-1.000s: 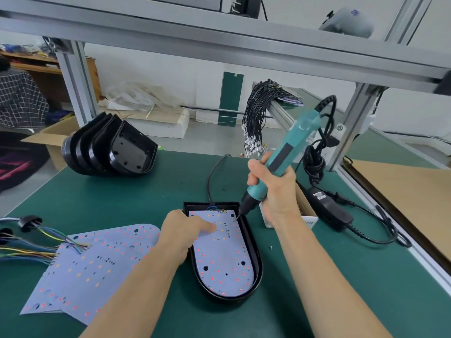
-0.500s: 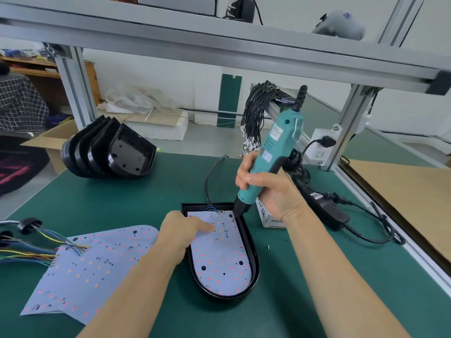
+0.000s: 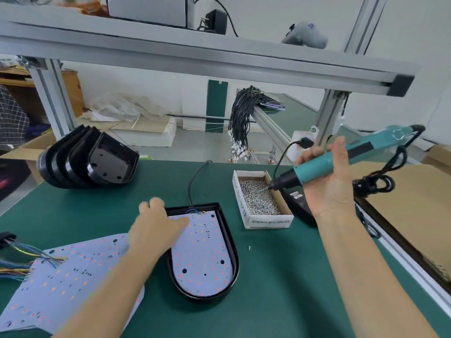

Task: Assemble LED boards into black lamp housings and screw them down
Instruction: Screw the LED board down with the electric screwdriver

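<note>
Right hand [image 3: 327, 181] grips screwdriver [image 3: 341, 162], bit in screw box [image 3: 258, 198]. Left hand [image 3: 156, 228] presses LED board [image 3: 202, 254] flat, fingers straight. Risk: screw drops off bit, board shifts.

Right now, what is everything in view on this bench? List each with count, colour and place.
lamp housing: one, black, centre, flat on mat
LED board: one, white, inside that housing
spare LED boards: a pile, white, front left
empty housings: a nested stack, black, back left
screw box: one, white cardboard, right of centre
electric screwdriver: one, teal, tip in the box
left hand: presses the board
right hand: grips the screwdriver
</note>
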